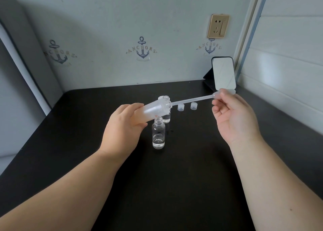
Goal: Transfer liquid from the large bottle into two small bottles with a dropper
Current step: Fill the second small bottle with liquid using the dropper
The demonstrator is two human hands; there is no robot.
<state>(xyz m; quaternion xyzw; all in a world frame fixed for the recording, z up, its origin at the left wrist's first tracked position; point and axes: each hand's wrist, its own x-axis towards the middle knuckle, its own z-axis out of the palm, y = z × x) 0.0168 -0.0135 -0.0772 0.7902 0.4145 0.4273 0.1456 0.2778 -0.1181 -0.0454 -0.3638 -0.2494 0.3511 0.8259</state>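
right fingers (220, 98): pinching the bulb end of the dropper (192, 100), thumb and forefinger closing on it, other fingers curling loosely below.
right hand (232, 115): hovering right of centre, palm facing the camera, forearm running down to the lower right of the frame.
left fingers (138, 124): wrapping round the base of the large bottle (153, 108), thumb tip showing underneath.
left hand (122, 126): gripping the bottle, holding it tilted with its open neck pointing right and slightly up, centre of frame.
dropper: lying nearly level, slanting up to the right, tip sitting at or inside the bottle's neck; cannot tell how deep.
large bottle: frosted, held off the table above the small bottles; liquid level not readable.
near small bottle (158, 135): standing upright, uncapped, centre of frame, holding a little clear liquid at the bottom.
far small bottle (166, 118): standing upright just behind it, partly hidden by the large bottle.
caps (181, 107): two, sitting side by side, slightly apart, behind the bottles.
table (174, 187): black, filling the lower frame.
phone (223, 73): leaning upright at the upper right, against the corner.
wall socket (218, 26): sitting on the wall, upper right.
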